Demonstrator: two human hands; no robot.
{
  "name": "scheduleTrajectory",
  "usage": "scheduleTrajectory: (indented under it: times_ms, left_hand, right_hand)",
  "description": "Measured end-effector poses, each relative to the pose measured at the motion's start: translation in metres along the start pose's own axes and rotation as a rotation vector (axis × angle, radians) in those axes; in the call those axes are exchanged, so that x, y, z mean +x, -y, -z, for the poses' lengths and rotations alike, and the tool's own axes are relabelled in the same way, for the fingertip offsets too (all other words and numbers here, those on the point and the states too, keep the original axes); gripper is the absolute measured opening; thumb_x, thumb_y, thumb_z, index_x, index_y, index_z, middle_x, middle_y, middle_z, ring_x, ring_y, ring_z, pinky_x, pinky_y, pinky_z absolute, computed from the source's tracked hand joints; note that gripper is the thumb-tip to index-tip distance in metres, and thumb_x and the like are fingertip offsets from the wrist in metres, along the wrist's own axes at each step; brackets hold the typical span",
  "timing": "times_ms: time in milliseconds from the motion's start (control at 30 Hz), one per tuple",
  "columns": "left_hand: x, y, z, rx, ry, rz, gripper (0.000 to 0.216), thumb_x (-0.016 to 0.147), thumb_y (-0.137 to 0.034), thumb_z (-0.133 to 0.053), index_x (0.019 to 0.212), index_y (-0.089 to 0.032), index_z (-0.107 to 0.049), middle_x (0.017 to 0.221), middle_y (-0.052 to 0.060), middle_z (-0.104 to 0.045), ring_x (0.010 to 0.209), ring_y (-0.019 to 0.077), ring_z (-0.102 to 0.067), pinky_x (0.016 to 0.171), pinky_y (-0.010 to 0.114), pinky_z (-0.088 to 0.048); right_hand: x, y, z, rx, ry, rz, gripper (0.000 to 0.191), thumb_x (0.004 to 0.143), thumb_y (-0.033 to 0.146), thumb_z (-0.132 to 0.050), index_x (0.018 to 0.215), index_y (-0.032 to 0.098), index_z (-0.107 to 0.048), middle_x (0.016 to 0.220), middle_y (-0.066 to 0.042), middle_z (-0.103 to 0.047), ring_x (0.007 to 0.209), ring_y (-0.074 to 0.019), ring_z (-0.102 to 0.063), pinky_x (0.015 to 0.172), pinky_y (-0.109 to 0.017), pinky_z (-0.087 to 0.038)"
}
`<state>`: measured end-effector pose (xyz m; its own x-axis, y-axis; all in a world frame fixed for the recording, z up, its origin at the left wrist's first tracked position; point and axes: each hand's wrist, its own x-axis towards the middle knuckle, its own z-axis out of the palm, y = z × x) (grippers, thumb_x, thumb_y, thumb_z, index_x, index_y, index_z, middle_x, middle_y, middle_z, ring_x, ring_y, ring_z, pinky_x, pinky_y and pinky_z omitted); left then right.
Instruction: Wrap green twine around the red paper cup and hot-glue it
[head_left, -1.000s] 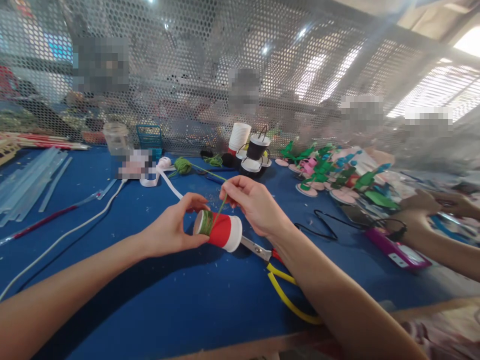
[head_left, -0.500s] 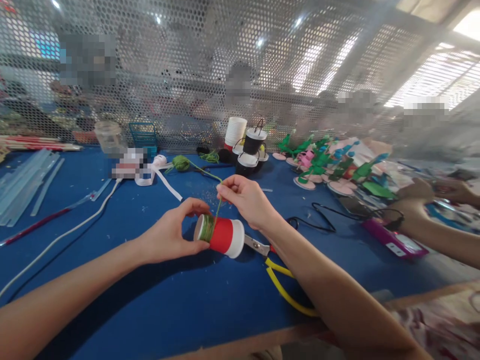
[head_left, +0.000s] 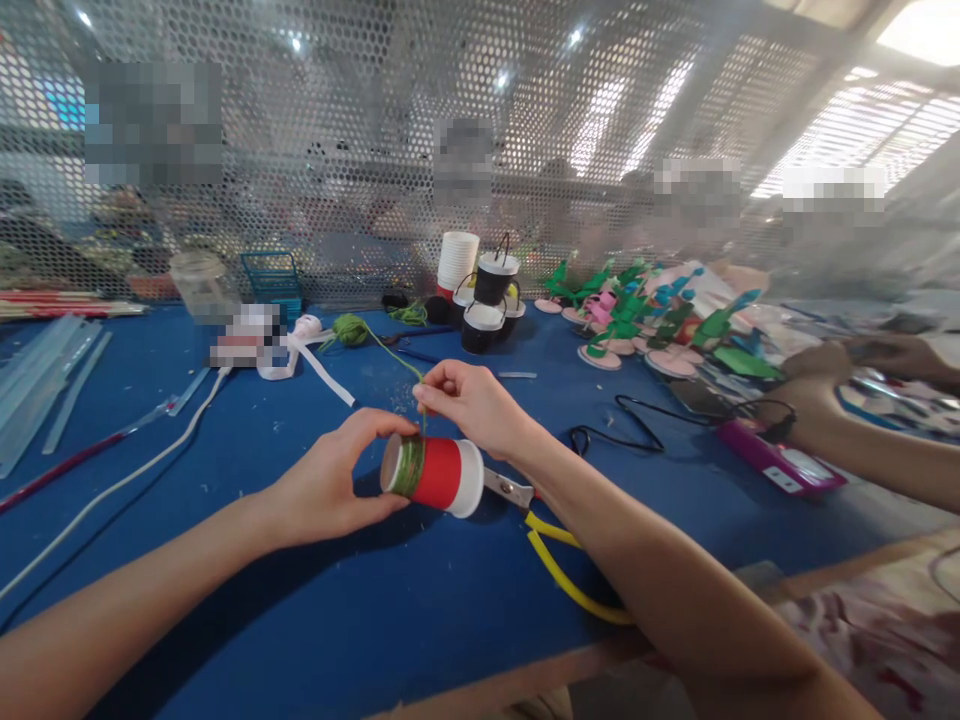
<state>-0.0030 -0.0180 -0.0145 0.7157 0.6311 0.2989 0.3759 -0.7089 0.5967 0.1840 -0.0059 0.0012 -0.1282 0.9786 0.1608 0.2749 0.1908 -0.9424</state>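
My left hand (head_left: pixel 341 480) is closed around the base end of a red paper cup (head_left: pixel 441 474), which lies on its side with its white rim to the right. Green yarn (head_left: pixel 409 467) is wrapped in several turns around the cup's base end. My right hand (head_left: pixel 472 400) pinches the strand just above the cup. From there the yarn runs back to a small green yarn ball (head_left: pixel 350 329). Yellow-handled scissors (head_left: pixel 553 570) lie beside the cup, partly hidden by my right forearm.
Behind stand black-wrapped cups (head_left: pixel 482 327) and a white cup stack (head_left: pixel 458 262). Green craft figures (head_left: pixel 624 320) are at the right, near a purple device (head_left: pixel 780 460) with a black cord. A co-worker's arm (head_left: pixel 862 430) reaches in there. Glue sticks (head_left: pixel 45 390) and a white cable (head_left: pixel 150 457) lie left.
My right hand has come down closer to the cup, so less strand shows between them. The whole view has shifted slightly. My left hand keeps its hold.
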Motion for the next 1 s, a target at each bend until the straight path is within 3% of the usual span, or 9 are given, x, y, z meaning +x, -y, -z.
scheduleTrajectory:
  times_ms: [333,533,667,900,1000]
  left_hand:
    - [0.001,-0.002,0.001,0.135,0.025,-0.184,0.043,0.077,-0.021,-0.056,0.116,-0.022,-0.039,0.112,0.009,-0.053,0.108,0.0232,-0.049,0.091,0.039,-0.044]
    - [0.0,-0.002,0.001,0.207,0.025,-0.212,0.045,0.078,-0.019,-0.054,0.119,-0.021,-0.037,0.122,0.012,-0.046,0.115,0.0232,-0.044,0.094,0.04,-0.042]
    - [0.002,-0.001,0.002,0.221,0.055,-0.263,0.044,0.079,-0.018,-0.053,0.12,-0.021,-0.037,0.118,0.011,-0.051,0.115,0.0245,-0.043,0.097,0.045,-0.039]
    - [0.003,0.0,0.003,0.172,0.067,-0.198,0.043,0.076,-0.02,-0.055,0.116,-0.022,-0.041,0.114,0.008,-0.054,0.111,0.0246,-0.045,0.095,0.044,-0.039]
    - [0.004,0.003,0.004,0.124,0.048,-0.085,0.044,0.073,-0.022,-0.059,0.114,-0.022,-0.043,0.112,0.008,-0.055,0.107,0.0237,-0.048,0.091,0.041,-0.042]
  right_hand:
    - [0.002,-0.009,-0.002,-0.085,0.064,0.037,0.013,0.073,0.022,-0.056,0.063,0.018,-0.049,0.058,0.004,-0.053,0.055,-0.0093,-0.049,0.055,-0.025,-0.039]
    - [0.004,-0.011,-0.003,-0.114,0.072,0.035,0.012,0.073,0.022,-0.056,0.063,0.018,-0.05,0.058,0.004,-0.052,0.054,-0.0095,-0.047,0.053,-0.024,-0.037]
    - [0.005,-0.013,-0.004,-0.102,0.089,0.045,0.012,0.072,0.022,-0.057,0.063,0.018,-0.05,0.057,0.003,-0.054,0.054,-0.0105,-0.049,0.053,-0.025,-0.039]
    - [0.007,-0.017,-0.003,-0.185,0.096,0.048,0.017,0.077,0.023,-0.053,0.061,0.017,-0.054,0.06,0.0,-0.059,0.056,-0.011,-0.053,0.057,-0.026,-0.041]
    - [0.005,-0.011,0.005,-0.247,0.138,0.021,0.025,0.082,0.03,-0.048,0.065,0.015,-0.059,0.067,-0.003,-0.064,0.062,-0.0126,-0.056,0.06,-0.026,-0.042]
